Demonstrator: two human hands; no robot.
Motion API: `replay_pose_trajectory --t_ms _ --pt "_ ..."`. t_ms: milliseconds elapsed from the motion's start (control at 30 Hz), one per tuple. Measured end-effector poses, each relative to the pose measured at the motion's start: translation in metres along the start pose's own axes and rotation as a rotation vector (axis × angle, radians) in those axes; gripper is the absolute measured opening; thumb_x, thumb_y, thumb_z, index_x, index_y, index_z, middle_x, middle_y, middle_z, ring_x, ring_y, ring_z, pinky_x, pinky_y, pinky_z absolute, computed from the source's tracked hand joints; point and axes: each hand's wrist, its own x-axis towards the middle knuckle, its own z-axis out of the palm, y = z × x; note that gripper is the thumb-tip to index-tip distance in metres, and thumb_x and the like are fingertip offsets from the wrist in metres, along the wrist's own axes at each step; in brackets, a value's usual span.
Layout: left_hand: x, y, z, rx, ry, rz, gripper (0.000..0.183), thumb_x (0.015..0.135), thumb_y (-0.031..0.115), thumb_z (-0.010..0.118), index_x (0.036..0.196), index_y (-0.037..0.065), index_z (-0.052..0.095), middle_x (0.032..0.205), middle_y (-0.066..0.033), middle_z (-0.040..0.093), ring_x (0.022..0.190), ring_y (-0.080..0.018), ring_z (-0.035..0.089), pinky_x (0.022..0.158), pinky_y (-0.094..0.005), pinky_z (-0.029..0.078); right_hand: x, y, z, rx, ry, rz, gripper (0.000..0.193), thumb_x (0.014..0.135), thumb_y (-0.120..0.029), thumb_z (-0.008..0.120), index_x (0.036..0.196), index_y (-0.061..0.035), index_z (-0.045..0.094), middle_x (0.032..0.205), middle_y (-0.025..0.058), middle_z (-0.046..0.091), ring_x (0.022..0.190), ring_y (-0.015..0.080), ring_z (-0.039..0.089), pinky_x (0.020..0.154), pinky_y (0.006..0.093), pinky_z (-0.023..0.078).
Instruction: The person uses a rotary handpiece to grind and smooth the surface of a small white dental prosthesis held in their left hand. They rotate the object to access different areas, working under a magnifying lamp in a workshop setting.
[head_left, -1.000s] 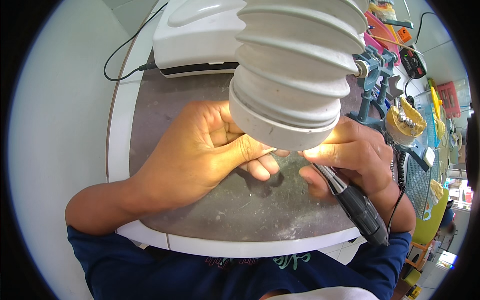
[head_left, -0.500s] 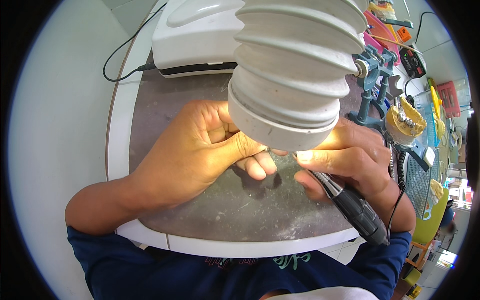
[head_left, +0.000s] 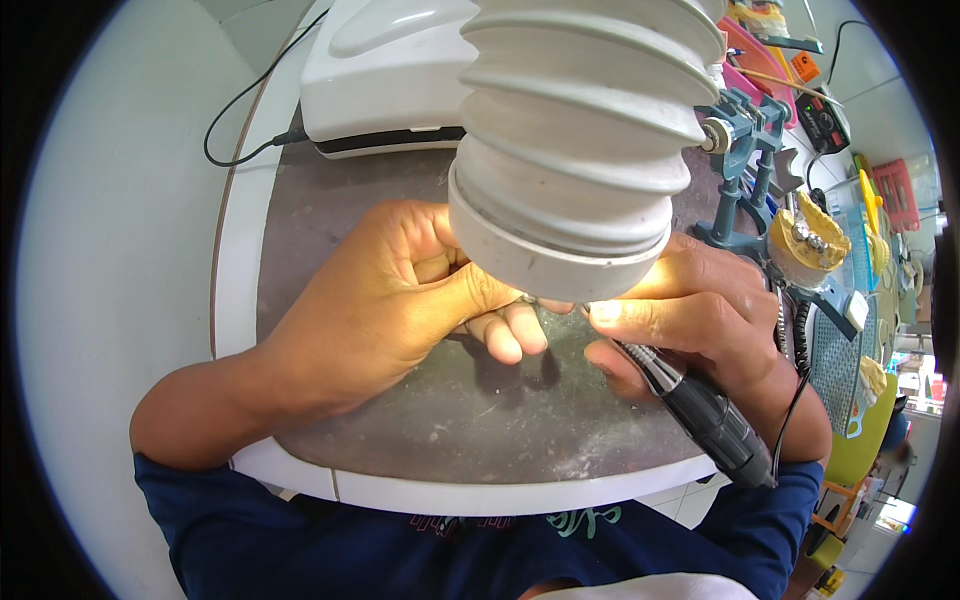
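Right hand (head_left: 690,310), mine, is curled around a black rotary handpiece (head_left: 715,420), right of centre, slanting toward lower right. With my left hand (head_left: 385,310), at centre, I pinch a small piece (head_left: 527,298), too tiny to identify. White ribbed hose (head_left: 580,130) overhangs both, upper centre. Pale-green and red lettering (head_left: 590,522) marks my navy shirt (head_left: 380,550), bottom centre.

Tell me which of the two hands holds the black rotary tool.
The right hand, gripping the black rotary tool by its silver front end; the left hand instead pinches a small piece, too hidden to identify.
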Motion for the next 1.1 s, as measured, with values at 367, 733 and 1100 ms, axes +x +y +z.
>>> replay_pose_trajectory --t_ms 367,733,1100 --pt "-0.001 0.000 -0.001 0.015 0.025 -0.043 0.031 0.095 0.012 0.060 0.121 -0.003 0.055 0.100 -0.0125 0.066 0.073 -0.0127 0.062 0.060 -0.0216 0.052 -0.001 -0.003 -0.001 -0.043 -0.006 0.055 0.025 0.067 -0.001 0.080 0.088 0.0005 0.067 0.083 0.0141 0.069 0.078 0.0307 0.071 0.067 0.0359 0.059" --pt "-0.002 0.002 0.000 0.010 0.033 -0.031 0.033 0.095 0.011 0.059 0.124 -0.004 0.053 0.105 -0.0136 0.065 0.077 -0.0138 0.063 0.063 -0.0231 0.053 0.002 -0.003 -0.004 -0.044 -0.025 0.019 0.027 0.067 -0.003 0.082 0.089 -0.0007 0.067 0.078 0.0132 0.067 0.080 0.0308 0.071 0.068 0.0346 0.059" --pt "-0.001 0.010 0.003 -0.036 0.026 -0.061 0.039 0.090 0.008 0.065 0.124 -0.004 0.052 0.101 -0.0138 0.065 0.083 -0.0168 0.066 0.068 -0.0251 0.055 -0.003 -0.007 -0.005 -0.049 0.085 0.099 0.027 0.067 -0.003 0.082 0.087 0.0000 0.064 0.080 0.0127 0.064 0.084 0.0303 0.071 0.078 0.0394 0.060"
